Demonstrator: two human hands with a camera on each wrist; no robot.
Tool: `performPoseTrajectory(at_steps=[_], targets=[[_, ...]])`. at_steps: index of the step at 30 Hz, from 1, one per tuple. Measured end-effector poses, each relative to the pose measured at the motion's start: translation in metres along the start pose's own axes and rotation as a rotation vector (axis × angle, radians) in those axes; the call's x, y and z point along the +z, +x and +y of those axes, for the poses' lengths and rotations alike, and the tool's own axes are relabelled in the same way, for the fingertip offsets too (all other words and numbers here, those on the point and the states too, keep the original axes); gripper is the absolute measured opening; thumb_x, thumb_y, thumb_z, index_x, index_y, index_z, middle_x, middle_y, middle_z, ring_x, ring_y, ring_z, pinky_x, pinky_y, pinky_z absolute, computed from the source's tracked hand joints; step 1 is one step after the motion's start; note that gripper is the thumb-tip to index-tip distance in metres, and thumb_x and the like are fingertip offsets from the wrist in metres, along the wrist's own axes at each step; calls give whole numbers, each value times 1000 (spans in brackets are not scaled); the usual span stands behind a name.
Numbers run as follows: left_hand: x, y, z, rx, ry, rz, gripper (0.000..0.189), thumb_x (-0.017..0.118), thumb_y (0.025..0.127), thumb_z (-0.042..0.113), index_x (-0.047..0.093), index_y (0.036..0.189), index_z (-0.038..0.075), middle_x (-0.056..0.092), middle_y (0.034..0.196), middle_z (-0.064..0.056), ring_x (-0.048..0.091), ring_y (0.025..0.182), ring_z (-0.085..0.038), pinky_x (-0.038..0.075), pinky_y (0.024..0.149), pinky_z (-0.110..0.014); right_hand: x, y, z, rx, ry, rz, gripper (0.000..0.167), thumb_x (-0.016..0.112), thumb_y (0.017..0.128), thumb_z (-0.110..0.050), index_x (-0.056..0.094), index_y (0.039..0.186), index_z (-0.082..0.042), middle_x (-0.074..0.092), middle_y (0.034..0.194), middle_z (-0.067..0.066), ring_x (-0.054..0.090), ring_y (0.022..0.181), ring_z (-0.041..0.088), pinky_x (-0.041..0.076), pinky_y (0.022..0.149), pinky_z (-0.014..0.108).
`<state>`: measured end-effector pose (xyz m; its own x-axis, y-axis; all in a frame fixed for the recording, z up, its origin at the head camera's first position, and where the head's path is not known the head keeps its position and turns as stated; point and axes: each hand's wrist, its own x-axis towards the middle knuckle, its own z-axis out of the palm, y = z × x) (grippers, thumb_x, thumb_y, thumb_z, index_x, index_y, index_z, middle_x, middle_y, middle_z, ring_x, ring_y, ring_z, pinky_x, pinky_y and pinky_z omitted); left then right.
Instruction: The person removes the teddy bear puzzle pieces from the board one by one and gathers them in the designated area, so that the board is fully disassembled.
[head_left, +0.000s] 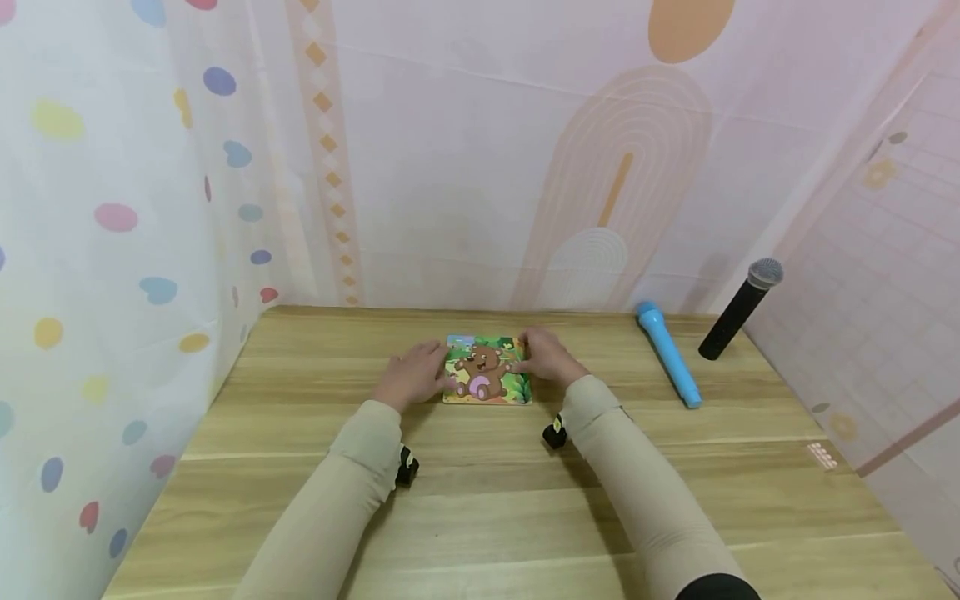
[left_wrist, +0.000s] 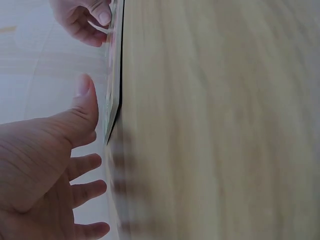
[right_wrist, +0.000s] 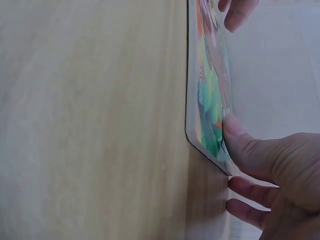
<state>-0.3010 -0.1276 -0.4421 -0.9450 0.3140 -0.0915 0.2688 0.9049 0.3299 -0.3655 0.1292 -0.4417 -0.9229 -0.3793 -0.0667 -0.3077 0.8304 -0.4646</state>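
A thin square picture board (head_left: 487, 375) with a smiling brown bear on a green scene lies flat on the wooden table, its pale edge showing in both wrist views. At its left side is my left hand (head_left: 411, 375), fingers loosely spread and thumb (left_wrist: 86, 102) close to the board's edge. My right hand (head_left: 553, 357) holds the right edge. Its thumb (right_wrist: 240, 135) rests on the picture, while the other fingers (right_wrist: 250, 192) sit around the edge at the corner; part of them is hidden behind the thumb.
To the right lies a light blue toy microphone (head_left: 671, 354). A black microphone (head_left: 738, 312) with a silver mesh head stands beyond it. A small pale pink studded piece (head_left: 822, 456) is near the right table edge. Patterned curtains (head_left: 450, 167) hang behind and beside the table.
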Motion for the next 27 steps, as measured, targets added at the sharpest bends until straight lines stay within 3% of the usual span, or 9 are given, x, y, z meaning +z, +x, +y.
performPoseTrajectory(at_steps=[9,17,27], targets=[[5,3,0,-9,-12,-41,88,70,94,47,30,159,5,23,166,-17,24,151,-41,23,112,-72,4,0,-5,44,-26,-56,61,76,93,-28,50,139,1,50,141,19,42,131,36,38,111,48],[1,6,2,-36,-40,-78,88,71,93,43,27,160,6,18,168,-13,19,152,-42,19,113,-72,1,2,-7,41,-35,-57,57,77,92,-27,52,136,0,49,139,18,40,129,36,38,111,48],[2,13,3,-38,-56,-73,88,72,92,44,29,161,9,23,167,-14,19,152,-41,18,114,-72,-4,6,-9,96,-54,-104,55,76,92,-25,51,134,0,47,135,17,39,128,35,37,111,48]])
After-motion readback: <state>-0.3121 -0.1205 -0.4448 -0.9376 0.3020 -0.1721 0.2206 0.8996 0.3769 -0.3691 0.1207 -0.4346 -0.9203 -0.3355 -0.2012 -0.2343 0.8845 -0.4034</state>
